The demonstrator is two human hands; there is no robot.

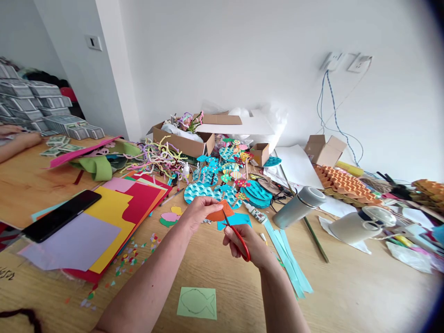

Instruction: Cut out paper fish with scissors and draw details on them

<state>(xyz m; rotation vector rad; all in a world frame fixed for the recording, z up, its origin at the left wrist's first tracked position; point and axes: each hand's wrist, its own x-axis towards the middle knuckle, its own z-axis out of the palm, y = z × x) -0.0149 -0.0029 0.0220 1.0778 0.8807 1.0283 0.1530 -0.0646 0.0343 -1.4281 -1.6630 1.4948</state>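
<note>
Right hand (255, 246) closed round red-handled metal scissors (242, 239); blade spread unclear. Left hand (198, 212) pinching small orange paper piece (218, 212) by left side, held above table, blades at its right part. For clean cut: keep pinch firm, fingertips clear of blades, turn paper rather than scissors. Beneath: bright blue paper sheet (243, 219). Nearer body: pale green paper rectangle with drawn fish outline (197, 303), lying flat.

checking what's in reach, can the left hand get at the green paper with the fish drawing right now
Probably yes: the green paper lies flat on the table with nothing on top of it. But the left hand is holding orange paper, so it would likely have to let go first.
</note>
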